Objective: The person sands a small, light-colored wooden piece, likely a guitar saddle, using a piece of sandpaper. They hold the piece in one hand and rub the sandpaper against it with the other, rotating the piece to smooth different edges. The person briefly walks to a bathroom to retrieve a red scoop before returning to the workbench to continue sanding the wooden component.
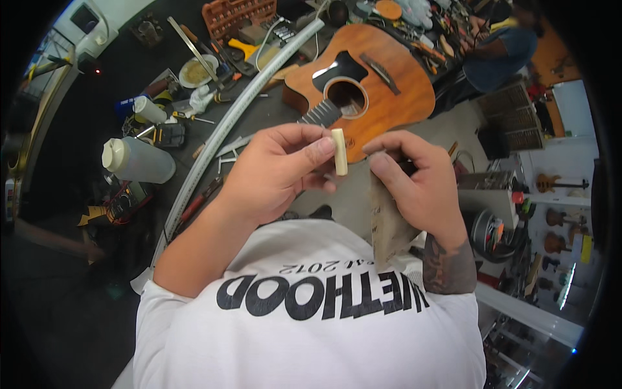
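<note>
Between the thumb and fingers of my left hand [275,165] is a small cream-coloured bar, by its shape a guitar nut [340,152], held upright. My right hand [424,181] pinches a worn grey-brown sheet that looks like sandpaper [387,223], which hangs down in front of my shirt. The two hands are a short way apart, and nut and sheet do not touch. Beyond them an orange-brown acoustic guitar [398,107] lies with its soundhole facing up. Its neck runs toward my left hand, which hides part of it.
A long pale bench edge [223,129] curves past my left arm. On the dark bench stand a translucent bottle [146,161], a multimeter [126,202], a small dish [197,71] and an orange tool case [236,19]. Another person [499,58] is at the far right; guitars [554,183] hang beyond.
</note>
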